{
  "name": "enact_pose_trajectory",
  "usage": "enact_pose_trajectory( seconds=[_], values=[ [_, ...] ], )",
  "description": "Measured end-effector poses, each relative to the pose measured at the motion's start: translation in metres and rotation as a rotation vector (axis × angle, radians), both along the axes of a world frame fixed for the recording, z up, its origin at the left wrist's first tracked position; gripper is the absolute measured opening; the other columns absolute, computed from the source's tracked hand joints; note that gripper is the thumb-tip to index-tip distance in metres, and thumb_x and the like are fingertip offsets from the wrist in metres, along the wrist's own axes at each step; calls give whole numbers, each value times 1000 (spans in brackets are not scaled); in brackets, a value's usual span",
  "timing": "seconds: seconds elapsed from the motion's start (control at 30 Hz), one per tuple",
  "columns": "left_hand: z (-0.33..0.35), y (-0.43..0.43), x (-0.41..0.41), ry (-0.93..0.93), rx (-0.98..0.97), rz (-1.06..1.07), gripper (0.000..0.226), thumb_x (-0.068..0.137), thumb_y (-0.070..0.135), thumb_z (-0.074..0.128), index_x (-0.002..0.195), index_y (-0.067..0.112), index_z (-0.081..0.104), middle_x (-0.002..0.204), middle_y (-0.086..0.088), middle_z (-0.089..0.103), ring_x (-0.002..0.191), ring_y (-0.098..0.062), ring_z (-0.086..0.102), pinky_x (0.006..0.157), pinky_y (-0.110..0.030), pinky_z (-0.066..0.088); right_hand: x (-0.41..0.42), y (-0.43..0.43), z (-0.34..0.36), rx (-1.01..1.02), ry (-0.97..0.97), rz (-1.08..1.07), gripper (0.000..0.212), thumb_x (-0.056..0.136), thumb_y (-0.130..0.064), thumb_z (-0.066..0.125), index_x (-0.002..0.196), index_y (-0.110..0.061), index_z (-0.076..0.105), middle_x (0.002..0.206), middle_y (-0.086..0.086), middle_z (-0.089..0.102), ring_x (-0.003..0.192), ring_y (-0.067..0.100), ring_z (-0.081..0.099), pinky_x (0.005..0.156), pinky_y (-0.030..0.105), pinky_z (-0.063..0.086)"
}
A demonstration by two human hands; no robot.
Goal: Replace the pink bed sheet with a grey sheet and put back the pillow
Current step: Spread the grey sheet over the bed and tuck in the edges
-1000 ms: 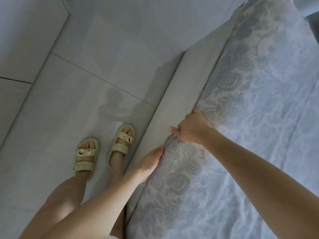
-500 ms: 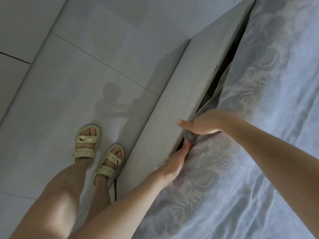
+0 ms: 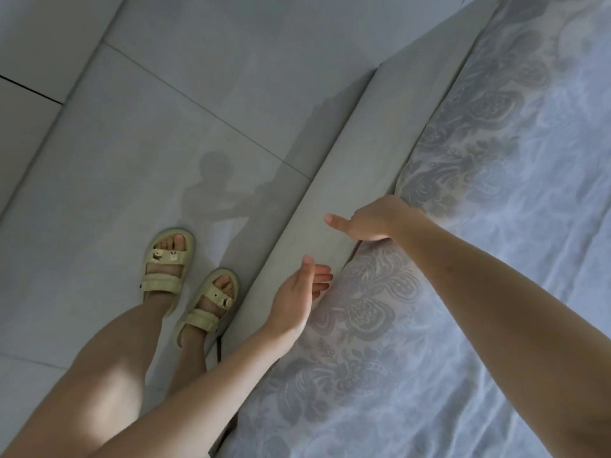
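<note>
A grey sheet (image 3: 479,259) with a darker floral border covers the mattress on the right. Its edge runs along the pale bed frame rail (image 3: 350,180). My right hand (image 3: 373,221) sits at the seam between sheet and rail, thumb stretched out over the rail, its fingers hidden down in the gap. My left hand (image 3: 297,297) hovers just above the rail beside the sheet's border, fingers relaxed and holding nothing. No pillow or pink sheet is in view.
Pale tiled floor (image 3: 148,127) fills the left side. My feet in yellow-green sandals (image 3: 188,282) stand close against the bed rail. The mattress continues up and to the right.
My left hand has come out of the gap and lifted off the sheet edge. The dark gap between mattress and rail has closed. My right hand stays at the seam.
</note>
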State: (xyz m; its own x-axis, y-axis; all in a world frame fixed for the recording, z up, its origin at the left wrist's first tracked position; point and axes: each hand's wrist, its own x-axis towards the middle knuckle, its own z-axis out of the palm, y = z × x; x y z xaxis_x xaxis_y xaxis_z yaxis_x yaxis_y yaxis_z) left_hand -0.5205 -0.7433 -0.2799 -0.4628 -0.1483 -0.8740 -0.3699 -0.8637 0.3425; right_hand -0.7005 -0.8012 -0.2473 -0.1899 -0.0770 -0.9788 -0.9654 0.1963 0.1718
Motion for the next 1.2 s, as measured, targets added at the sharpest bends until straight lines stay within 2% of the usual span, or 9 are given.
enact_pose_trajectory(
  seconds=[0.07,0.23,0.37,0.5,0.67,0.8,0.97,1.1,1.2],
  values=[
    [6,2,3,111,81,-84,56,98,52,16,117,24,60,118,5,64,109,-7,59,102,-28,41,-2,1,5,-196,-33,-53,83,92,-66,4,106,-14,67,105,9,66,105,27,59,88,37,39],
    [17,10,-19,208,304,-217,51,94,64,12,121,46,51,116,17,59,104,0,56,91,-21,42,0,20,36,-320,-123,133,73,93,-62,3,60,-14,46,62,1,55,70,18,55,88,37,41],
    [11,8,-21,210,341,-240,57,94,65,10,136,44,43,130,15,53,115,-4,52,97,-22,38,12,29,15,-107,-72,339,86,90,-67,-2,93,-16,68,111,7,67,113,21,54,104,39,24],
    [8,15,11,97,253,-208,55,98,56,18,109,27,65,111,7,67,106,-11,62,98,-27,44,26,26,-9,80,2,351,92,86,-74,-1,124,-16,60,134,9,54,128,26,44,101,37,27],
    [25,47,76,10,117,-55,47,101,40,24,106,25,68,103,9,72,97,-3,66,78,-12,48,48,30,1,-165,-41,80,83,89,-70,0,71,-12,56,73,3,57,77,20,56,84,34,36],
    [34,60,78,48,221,-173,46,99,54,19,123,40,56,121,17,60,112,-2,57,95,-19,44,91,55,23,-345,-166,13,71,93,-64,3,59,-14,40,60,2,47,58,18,46,76,35,43],
    [21,58,66,65,323,-249,57,96,60,18,125,30,58,118,7,65,111,-6,59,103,-26,42,123,97,37,-404,-254,70,71,97,-54,2,61,-17,51,67,1,57,83,22,59,100,38,30],
    [20,58,97,82,274,-226,53,98,56,13,112,35,59,97,17,65,94,3,59,79,-12,45,137,103,33,-359,-184,131,83,95,-54,-4,81,-16,68,81,3,67,96,21,60,105,42,27],
    [8,70,143,-58,120,-92,57,103,42,21,91,17,71,91,5,70,95,-14,63,83,-23,46,158,103,20,-192,-156,153,96,89,-62,-11,91,-15,73,96,4,71,110,22,57,111,44,18]
  ],
)
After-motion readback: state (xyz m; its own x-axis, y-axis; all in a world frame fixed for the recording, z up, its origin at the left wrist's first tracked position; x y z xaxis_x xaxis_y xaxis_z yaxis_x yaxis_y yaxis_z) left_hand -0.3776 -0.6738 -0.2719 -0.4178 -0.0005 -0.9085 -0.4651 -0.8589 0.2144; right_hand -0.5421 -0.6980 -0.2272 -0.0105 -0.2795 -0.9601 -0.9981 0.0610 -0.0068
